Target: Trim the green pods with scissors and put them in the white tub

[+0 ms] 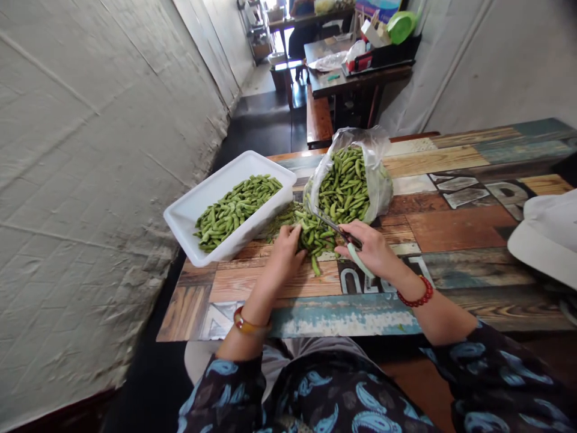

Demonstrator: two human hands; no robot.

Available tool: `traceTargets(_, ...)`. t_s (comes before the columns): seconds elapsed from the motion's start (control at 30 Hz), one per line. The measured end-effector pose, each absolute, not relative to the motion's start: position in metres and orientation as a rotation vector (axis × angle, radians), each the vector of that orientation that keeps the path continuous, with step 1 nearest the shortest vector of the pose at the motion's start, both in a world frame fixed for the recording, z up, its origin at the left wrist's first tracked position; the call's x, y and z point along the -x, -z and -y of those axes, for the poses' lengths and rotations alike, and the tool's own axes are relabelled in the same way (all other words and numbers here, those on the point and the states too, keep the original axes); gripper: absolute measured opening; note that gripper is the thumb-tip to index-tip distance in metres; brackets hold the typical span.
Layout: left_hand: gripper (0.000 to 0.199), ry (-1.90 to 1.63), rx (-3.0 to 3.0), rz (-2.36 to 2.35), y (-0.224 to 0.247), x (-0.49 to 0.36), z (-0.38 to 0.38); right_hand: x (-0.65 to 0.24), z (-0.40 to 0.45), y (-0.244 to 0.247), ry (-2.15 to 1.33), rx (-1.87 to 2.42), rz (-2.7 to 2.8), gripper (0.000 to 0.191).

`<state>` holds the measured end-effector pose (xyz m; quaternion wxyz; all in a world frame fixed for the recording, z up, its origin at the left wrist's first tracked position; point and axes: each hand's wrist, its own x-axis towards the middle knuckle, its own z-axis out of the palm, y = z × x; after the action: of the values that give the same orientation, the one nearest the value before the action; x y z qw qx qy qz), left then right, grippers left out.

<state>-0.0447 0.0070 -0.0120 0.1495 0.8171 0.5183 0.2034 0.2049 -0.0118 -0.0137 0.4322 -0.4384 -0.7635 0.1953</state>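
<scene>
My right hand (pixel 370 245) holds a pair of scissors (pixel 359 260) with pale green handles, their blades pointing left over a loose heap of edamame pods (pixel 315 236). At the left side of this heap is my left hand (pixel 285 252), its fingers closed at a pod; their grip is partly hidden. Behind the heap, an open clear plastic bag (pixel 380 186) full of pods leans towards me. To the left stands a white plastic tub (pixel 180 218) with many green pods lying in it. Stem scraps (pixel 276 225) lie between the tub and the heap.
The table (pixel 252 282) has a patchwork wood pattern. A white cap (pixel 547 234) is at the right edge. A rough white wall (pixel 90 180) runs along the left. Farther back are a bench (pixel 319 117) and another table (pixel 324 84) with bags and a green bowl (pixel 401 27).
</scene>
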Motion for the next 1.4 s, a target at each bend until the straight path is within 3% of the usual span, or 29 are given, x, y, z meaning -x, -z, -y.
traceTargets(0.13, 0.036, -0.574, -2.379, -1.375, 0.007, 0.004, -0.017, -0.218, 0.001, 0.016, -0.461, 1.181, 1.887, 0.035)
traceTargets(0.4, 0.045, -0.758, -2.286, -1.15, 0.011, 0.008, -0.017, -0.243, -0.008, 0.009, -0.513, 1.308, 1.729, 0.04)
traceTargets(0.53, 0.019, -0.924, -2.093, -1.353, 0.004, 0.028, -0.011, -0.252, -0.004, -0.001, -0.587, 1.278, 1.599, 0.043)
traceTargets(0.6, 0.014, -0.87, -2.084, -1.396, 0.001, 0.037, -0.003, -0.259, 0.001, -0.006, -0.595, 1.302, 1.571, 0.045)
traceTargets(0.8, 0.023, -0.42, -2.27, -1.359, -0.001, 0.046, 0.039, -0.281, 0.045, -0.009, -0.44, 1.528, 1.891, 0.038)
traceTargets(1.0, 0.001, -0.313, -2.416, -1.385, 0.006, 0.028, 0.058, -0.269, 0.075, 0.008, -0.368, 1.598, 2.155, 0.034)
traceTargets(1.23, 0.014, -0.413, -2.373, -1.479, 0.009, 0.013, 0.032, -0.2, 0.038, 0.003, -0.476, 1.299, 2.021, 0.027)
traceTargets(1.4, 0.021, -0.631, -2.259, -1.582, 0.004, 0.04, 0.02, -0.193, 0.017, -0.021, -0.683, 1.204, 1.817, 0.035)
